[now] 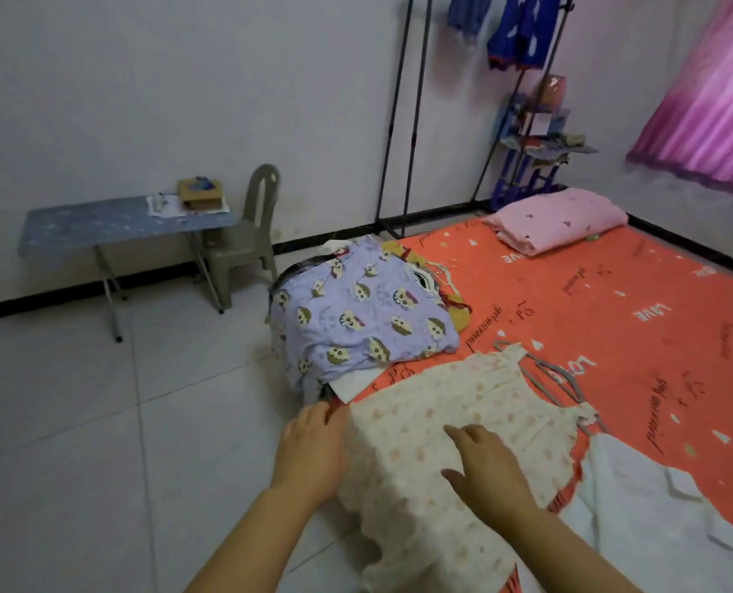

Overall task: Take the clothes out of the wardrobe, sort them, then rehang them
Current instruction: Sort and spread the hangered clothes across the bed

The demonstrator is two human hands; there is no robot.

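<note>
Both hands are down on the dress [420, 404] right now. The left hand [313, 447] sits at the dress's left edge, fingers straight and just touching the fabric, not gripping anything. The right hand [486, 468] lies flat on the middle of the dress with its fingers loosely spread, and it isn't holding anything either.

The dress is spread on the orange mattress [613, 301]. Its hem end is nearest the person and its neck end is farther off, angled right, where a grey hanger [565, 380] pokes out. So the long axis runs away from the hands, up and to the right. I'd say the right hand is the closer one to that hanger if it gets lifted next.

Just past the dress's far-left side there's a pile of clothes [356, 323] with a purple cartoon print on top. Right of the dress lies a white top [647, 507]. Well beyond the dress stands the clothes rack [395, 122], with a couple of blue pieces [523, 32] hanging on it.
</note>
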